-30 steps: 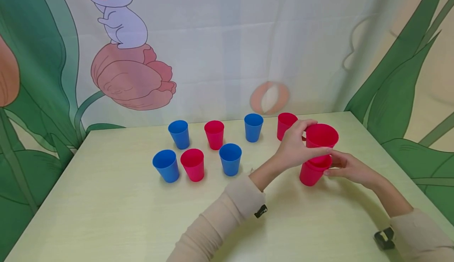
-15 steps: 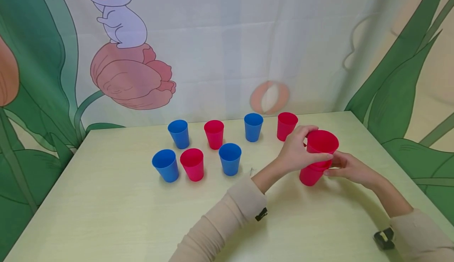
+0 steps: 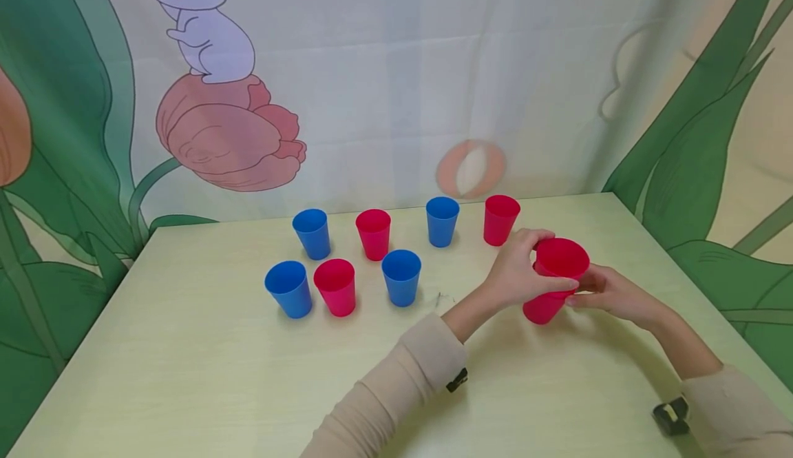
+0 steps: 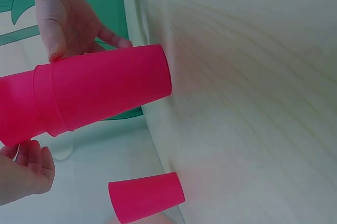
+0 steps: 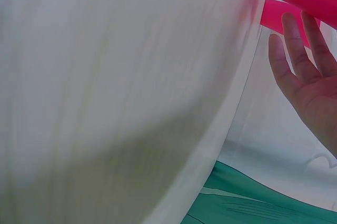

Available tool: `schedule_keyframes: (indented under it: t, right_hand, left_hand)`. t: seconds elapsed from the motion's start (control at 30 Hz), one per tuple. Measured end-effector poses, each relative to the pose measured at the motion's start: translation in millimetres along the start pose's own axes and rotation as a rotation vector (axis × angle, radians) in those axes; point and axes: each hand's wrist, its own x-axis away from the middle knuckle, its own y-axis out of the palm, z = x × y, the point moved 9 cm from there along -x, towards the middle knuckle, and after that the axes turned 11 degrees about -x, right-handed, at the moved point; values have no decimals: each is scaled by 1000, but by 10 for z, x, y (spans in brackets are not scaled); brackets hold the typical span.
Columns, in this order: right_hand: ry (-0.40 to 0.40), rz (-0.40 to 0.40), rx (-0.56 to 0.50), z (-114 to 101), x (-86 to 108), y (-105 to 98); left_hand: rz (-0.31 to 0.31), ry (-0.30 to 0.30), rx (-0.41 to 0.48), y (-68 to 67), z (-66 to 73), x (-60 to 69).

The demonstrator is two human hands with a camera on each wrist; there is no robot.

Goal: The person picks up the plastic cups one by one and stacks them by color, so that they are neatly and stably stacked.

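Gripping with left hand (image 3: 515,273) the upper red cup (image 3: 562,259), nested deeper in the lower red cup (image 3: 543,308) than a second ago, and clasping that with right hand (image 3: 616,297).

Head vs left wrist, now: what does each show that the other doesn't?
Only head: four blue cups, two red cups at left, the open mouth of the red stack, both sleeves, the printed rabbit.

Only left wrist: the curled lower fingers of the left hand, the palm side of the right hand.

Both: red stack, both hands, table, one separate red cup, probably head's far-right one.
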Motion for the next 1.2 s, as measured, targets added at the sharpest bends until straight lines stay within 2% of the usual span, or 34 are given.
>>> schedule_keyframes:
  t: [0.33,0.6,0.9,1.03,1.2]
  right_hand:
    - [15,11,23,16,-11,-22]
    - [-2,0,13,-6,-7,-7]
    - [-18,-2,10,-8,-7,-3]
    - [-9,14,31,-1,-4,-15]
    - [-5,25,53,-1,-5,-12]
  left_hand:
    - [-8,-12,-33,66,-52,-5]
    - [-27,-27,-72,108,-91,-9]
    - [-46,-69,-92,145,-163,5]
    - [2,-44,-58,95,-159,18]
    - [125,-22,-19,-47,-202,29]
